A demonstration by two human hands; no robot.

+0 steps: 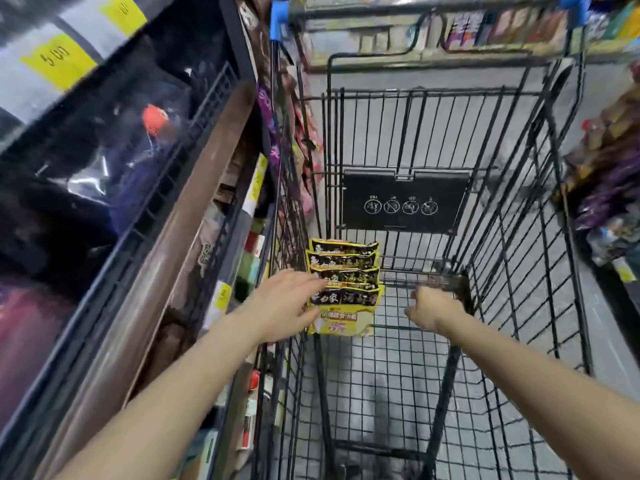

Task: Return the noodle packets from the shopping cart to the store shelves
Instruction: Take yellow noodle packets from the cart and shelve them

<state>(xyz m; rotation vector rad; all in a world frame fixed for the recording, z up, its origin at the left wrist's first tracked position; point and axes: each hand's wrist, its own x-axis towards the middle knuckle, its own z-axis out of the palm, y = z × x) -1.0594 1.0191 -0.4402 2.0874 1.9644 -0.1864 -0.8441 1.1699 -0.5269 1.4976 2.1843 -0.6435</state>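
A: Start at the left. What's there?

B: The dark metal store shelves (145,216) with yellow price tags run along the left side, just beside the black wire shopping cart (519,237). The picture is blurred, so the goods on them don't read clearly.

A: And the left hand?

B: The left hand (287,303) reaches over the cart's left wall, fingers fairly straight and spread, their tips touching the left edge of the stack of yellow-and-black noodle packets (344,282). It isn't gripping them yet, as far as I can tell.

A: Where exactly are the packets?

B: Inside the cart, in its left part against the side wall, overlapping like tiles. The row runs away from the person; each packet's long side lies across the cart.

A: The right hand?

B: The right hand (434,306) hovers to the right of the stack, apart from it, fingers loosely curled, holding nothing.

A: So which hand takes them?

B: I'd judge the left: it's already at the stack and nearer the shelves.
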